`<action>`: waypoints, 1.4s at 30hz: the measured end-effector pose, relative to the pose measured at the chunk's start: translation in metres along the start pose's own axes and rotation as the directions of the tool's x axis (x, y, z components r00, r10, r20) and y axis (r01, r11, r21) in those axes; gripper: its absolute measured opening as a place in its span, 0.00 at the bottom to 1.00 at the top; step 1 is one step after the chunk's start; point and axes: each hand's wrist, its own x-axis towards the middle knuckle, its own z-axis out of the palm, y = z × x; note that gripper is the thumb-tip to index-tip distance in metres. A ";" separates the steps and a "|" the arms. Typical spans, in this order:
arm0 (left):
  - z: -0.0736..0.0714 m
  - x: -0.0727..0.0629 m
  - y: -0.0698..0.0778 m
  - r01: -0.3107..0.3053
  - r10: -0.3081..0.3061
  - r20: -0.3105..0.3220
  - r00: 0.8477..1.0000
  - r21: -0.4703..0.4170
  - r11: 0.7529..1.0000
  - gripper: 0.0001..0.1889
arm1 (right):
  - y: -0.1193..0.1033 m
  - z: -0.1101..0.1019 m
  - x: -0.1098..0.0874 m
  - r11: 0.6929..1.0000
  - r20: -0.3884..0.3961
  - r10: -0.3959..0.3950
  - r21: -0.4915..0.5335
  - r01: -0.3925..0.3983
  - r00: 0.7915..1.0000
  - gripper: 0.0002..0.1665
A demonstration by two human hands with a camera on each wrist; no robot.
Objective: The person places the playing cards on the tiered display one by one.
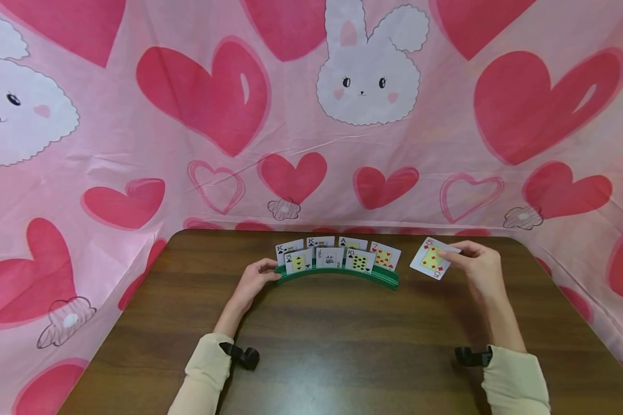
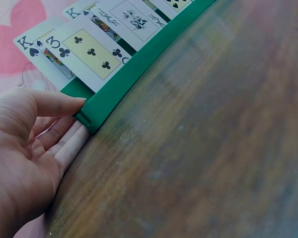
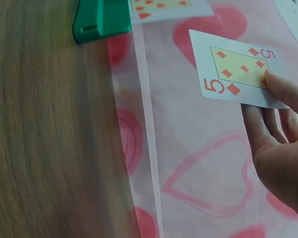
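Note:
A curved green card holder (image 1: 387, 279) stands on the table with playing cards upright in two rows. In front are a three of clubs (image 2: 89, 52), a joker (image 1: 329, 257) and a black ten (image 1: 360, 261). Behind them show two kings, an ace (image 1: 352, 243) and a seven of hearts (image 1: 385, 255). My left hand (image 1: 251, 283) pinches the holder's left end, thumb (image 2: 64, 105) on top and fingers below. Right of the holder, my right hand (image 1: 479, 271) holds a five of diamonds (image 3: 238, 69) in the air, face showing, thumb across its front.
The brown wooden table (image 1: 342, 346) reaches back to a pink cloth (image 1: 311, 132) printed with hearts and rabbits, which hangs behind and at both sides. Each wrist carries a black strapped camera (image 1: 246, 357) over a cream sleeve (image 1: 516, 377).

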 end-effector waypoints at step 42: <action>0.001 -0.001 0.003 0.008 -0.008 -0.004 1.000 0.015 1.000 0.14 | 0.033 0.052 -0.006 0.895 -0.003 0.069 -0.442 -0.063 0.998 0.14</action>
